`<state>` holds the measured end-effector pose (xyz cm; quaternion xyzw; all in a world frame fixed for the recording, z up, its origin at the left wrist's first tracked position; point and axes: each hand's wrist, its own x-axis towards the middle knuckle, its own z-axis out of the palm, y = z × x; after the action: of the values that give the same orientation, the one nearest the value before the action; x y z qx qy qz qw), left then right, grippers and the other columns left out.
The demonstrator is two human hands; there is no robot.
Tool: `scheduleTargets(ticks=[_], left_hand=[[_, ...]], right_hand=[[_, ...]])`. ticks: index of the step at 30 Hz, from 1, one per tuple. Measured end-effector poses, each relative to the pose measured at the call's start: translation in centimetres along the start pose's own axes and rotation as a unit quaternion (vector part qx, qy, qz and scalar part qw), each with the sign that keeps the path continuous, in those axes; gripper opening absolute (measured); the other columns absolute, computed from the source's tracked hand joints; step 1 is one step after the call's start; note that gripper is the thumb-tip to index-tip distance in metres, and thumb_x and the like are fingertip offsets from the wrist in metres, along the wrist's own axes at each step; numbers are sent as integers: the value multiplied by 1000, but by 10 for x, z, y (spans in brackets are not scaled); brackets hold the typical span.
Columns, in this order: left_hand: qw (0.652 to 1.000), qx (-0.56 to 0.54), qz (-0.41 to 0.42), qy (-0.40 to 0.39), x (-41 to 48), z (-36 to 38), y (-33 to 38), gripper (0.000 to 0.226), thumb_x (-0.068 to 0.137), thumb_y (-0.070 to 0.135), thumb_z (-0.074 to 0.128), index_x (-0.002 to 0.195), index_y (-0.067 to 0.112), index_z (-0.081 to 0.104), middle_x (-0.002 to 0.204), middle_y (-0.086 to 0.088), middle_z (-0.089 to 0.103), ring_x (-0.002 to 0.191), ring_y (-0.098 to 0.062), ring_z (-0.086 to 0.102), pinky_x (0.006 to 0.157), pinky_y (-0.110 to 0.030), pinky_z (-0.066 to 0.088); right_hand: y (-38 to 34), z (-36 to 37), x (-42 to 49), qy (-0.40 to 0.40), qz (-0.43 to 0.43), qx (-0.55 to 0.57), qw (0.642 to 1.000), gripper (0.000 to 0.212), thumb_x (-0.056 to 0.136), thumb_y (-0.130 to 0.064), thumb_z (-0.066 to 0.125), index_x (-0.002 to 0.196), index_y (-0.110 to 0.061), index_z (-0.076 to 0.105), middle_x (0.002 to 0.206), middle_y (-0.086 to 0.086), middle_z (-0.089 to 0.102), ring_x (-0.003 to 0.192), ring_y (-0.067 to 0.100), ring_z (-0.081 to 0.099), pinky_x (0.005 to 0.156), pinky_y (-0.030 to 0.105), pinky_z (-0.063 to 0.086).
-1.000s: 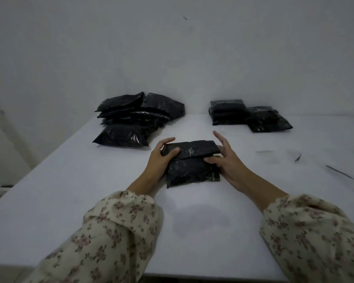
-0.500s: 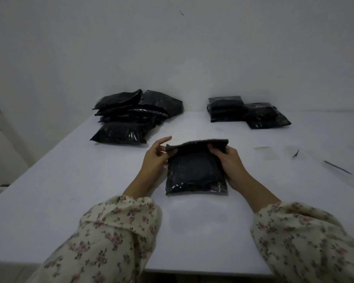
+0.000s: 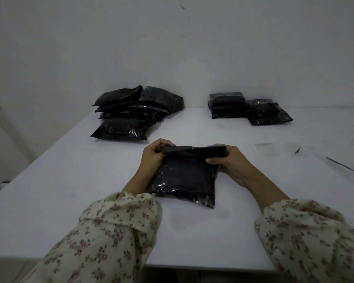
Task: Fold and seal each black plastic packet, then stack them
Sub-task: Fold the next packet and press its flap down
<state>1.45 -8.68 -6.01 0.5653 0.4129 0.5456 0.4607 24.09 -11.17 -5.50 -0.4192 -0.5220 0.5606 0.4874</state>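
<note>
Both hands, left hand (image 3: 151, 158) and right hand (image 3: 231, 162), fingers pinching packet (image 3: 184, 176) flap ends. Uneven pull probably gives crooked, wrinkly seal; slick plastic might slip out.

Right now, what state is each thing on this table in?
Black plastic packet, centre: flat on white table, top edge folded over.
Left grip: pinches the fold's left end.
Right grip: holds the fold's right end.
Black packet heap, far left: loosely piled.
Black packet stack, far right: neatly stacked.
</note>
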Motion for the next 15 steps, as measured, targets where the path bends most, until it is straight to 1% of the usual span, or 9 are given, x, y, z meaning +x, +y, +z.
scheduleTargets(ticks=[2,3,5,6,8,10,11,13,15], left_hand=[[1000,-23,-11,-5,-2,2,1,28,80,-16,59,85,11,67,80,2,70,77,-13,65,66,-24,55],[999,-29,-15,-15,-3,2,0,32,80,-17,57,90,12,67,86,-1,71,83,-16,66,72,-27,57],[999,-20,-13,-41,-3,2,-1,40,81,-15,58,103,17,65,103,-7,69,99,-20,65,86,-32,55],[999,-13,-10,-52,-3,2,-1,43,81,-13,60,107,20,64,109,-8,67,105,-20,63,90,-33,53],[997,8,-4,-77,-5,3,0,47,78,-9,67,111,24,63,113,-8,65,105,-16,61,88,-26,51],[993,75,22,-91,-8,6,1,47,74,-7,73,108,24,64,108,-5,64,97,-8,59,80,-15,49],[990,103,37,-92,-9,8,1,45,72,-6,74,105,23,66,102,-3,63,93,-4,58,77,-12,47],[983,146,66,-93,-9,9,-1,42,71,-4,76,98,27,67,93,1,60,87,2,56,76,-11,45],[966,219,101,-92,-8,7,-4,41,73,1,77,95,35,66,84,7,58,84,4,54,79,-14,42]], right_hand=[[4,0,1,23,-50,-45,997,32,78,19,61,93,-8,71,85,7,69,87,19,64,75,28,56],[6,0,2,36,-78,-69,994,35,78,20,59,93,-10,71,83,7,66,84,19,62,74,28,55],[10,-3,4,71,-131,-119,982,42,77,21,59,94,-16,71,79,5,62,78,17,58,71,28,51],[11,-5,6,95,-158,-152,971,45,76,20,60,91,-21,71,79,3,62,78,17,59,73,29,50],[14,-7,8,140,-206,-214,945,48,74,19,60,84,-26,72,81,0,65,82,15,61,78,30,51],[13,-5,7,163,-232,-246,927,48,71,21,58,79,-24,72,80,1,63,79,11,60,76,25,50],[12,-3,5,169,-240,-259,920,47,69,22,56,78,-21,72,78,2,61,77,8,58,73,21,49],[12,-1,4,170,-251,-278,911,42,67,23,57,76,-15,72,76,1,59,73,3,56,69,16,46],[14,-3,3,165,-255,-288,908,39,64,24,61,74,-12,73,74,1,59,72,6,56,68,18,46]])
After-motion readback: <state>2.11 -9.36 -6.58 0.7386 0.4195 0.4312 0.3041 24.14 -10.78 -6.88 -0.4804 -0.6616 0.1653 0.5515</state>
